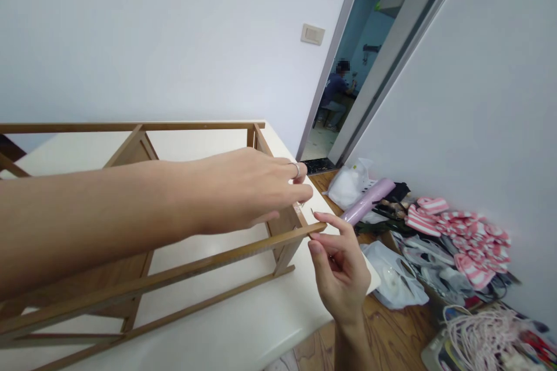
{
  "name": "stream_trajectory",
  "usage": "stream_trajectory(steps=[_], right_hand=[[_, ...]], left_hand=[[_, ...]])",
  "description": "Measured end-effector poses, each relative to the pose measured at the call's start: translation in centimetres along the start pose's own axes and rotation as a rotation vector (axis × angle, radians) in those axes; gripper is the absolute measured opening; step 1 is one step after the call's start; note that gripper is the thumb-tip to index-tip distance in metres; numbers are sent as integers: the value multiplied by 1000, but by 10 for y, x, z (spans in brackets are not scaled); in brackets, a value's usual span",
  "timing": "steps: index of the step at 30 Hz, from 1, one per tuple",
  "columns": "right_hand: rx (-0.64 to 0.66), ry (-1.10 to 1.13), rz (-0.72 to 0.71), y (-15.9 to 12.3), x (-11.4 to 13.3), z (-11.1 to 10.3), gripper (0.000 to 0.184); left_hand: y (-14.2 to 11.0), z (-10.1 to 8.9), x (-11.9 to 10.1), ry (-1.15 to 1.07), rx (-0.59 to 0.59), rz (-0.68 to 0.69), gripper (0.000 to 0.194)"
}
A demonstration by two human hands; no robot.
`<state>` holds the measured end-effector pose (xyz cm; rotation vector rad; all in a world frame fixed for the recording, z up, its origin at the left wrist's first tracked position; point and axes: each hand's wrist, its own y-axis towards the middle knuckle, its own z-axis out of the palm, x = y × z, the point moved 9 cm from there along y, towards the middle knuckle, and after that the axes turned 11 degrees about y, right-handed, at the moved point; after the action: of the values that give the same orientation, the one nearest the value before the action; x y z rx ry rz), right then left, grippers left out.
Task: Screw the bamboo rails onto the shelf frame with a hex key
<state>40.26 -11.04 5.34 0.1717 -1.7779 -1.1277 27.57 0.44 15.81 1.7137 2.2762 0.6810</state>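
A brown wooden rack [209, 264] with slatted rails and panel shelves lies on its side on a white table [187, 295]. My left hand [256, 188], with a ring on one finger, reaches across the rack above its right end panel. Its fingers are bent together, and what they hold, if anything, is hidden. My right hand [342, 258] is closed around the tip of the near upper rail, index finger above and thumb below. A tiny thin metal piece [312, 211] shows by the right index fingertip; its kind is unclear.
On the wooden floor right of the table lie white plastic bags [394, 278], a purple roll [368, 200], pink striped cloth [467, 232] and a box with pale cord [481, 333]. A wall stands behind the table. Through a doorway, a person [335, 90] sits in another room.
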Motion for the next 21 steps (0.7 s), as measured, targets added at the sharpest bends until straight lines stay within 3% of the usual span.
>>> stream_trajectory(steps=[5, 8, 11, 21], right_hand=[[10, -52, -12, -6, 5, -4, 22], [-13, -120, -36, -10, 12, -5, 24], [-30, -186, -59, -9, 20, -5, 24], [-35, -283, -129, -8, 31, -4, 22]], left_hand=[[24, 28, -22, -182, 200, 258, 25], [32, 45, -31, -296, 425, 442, 24], [32, 55, -27, -386, 572, 496, 27], [29, 55, -23, -534, 490, 461, 11]])
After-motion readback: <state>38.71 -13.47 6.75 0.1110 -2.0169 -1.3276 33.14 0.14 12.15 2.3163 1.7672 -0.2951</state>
